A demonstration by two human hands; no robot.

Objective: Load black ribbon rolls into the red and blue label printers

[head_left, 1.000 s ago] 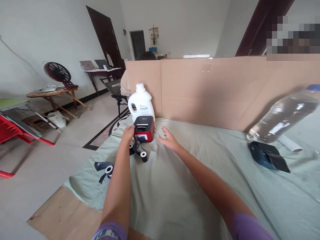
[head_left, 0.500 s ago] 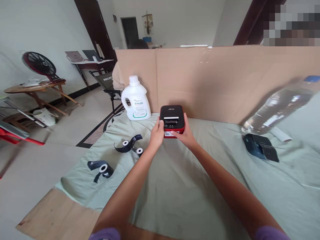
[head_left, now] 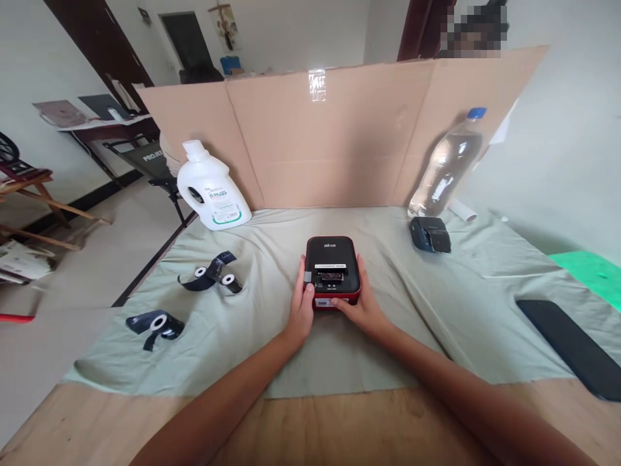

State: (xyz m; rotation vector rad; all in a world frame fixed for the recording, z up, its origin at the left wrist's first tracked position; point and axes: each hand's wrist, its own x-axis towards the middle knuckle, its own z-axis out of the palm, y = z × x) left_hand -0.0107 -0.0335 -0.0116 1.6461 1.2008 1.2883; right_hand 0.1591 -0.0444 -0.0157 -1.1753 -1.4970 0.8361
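Observation:
A small black label printer with a red rim lies on the green cloth in front of me, its slot side facing up. My left hand grips its left side, the thumb at the front left corner. On the right side is my right hand, with its thumb across the white label on the front edge. Left of the hands lie several small rolls of dark film with white cores, one of them a roll partly unwound. The undersides of my fingers are hidden.
A cardboard panel stands behind the cloth. Before it are a white detergent jug and a clear bottle with a blue cap. A dark device and a black phone lie at right. A person is partly visible behind the panel.
My hands have drawn the printer nearer to me, away from the cardboard. The view has turned to the right, and the phone and green item now show.

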